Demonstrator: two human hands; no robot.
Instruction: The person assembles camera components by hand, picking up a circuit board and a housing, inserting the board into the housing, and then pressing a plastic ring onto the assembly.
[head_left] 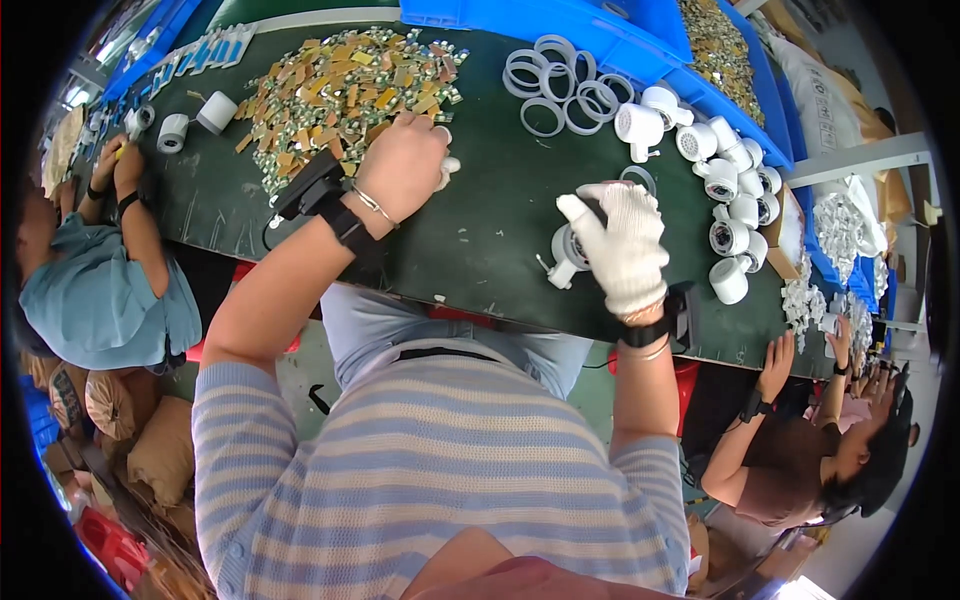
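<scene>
My left hand (405, 168) is bare, its fingers curled at the right edge of a heap of small circuit boards (350, 85). Something small and white (449, 172) shows at its fingertips; whether it is a held part or a finger cover I cannot tell. My right hand (625, 245), in a white knitted glove, grips a small white security camera (568, 252) with a dark round front and a short arm, just above the green table (480, 240). A white ring (638, 180) lies just beyond the glove.
Loose white rings (542, 116) lie at the back, beside a blue bin (640, 40). Several white cameras (728, 235) stand in a cluster at right. One co-worker (105, 280) sits at left, another (790, 450) at right. Two white housings (215, 112) lie far left.
</scene>
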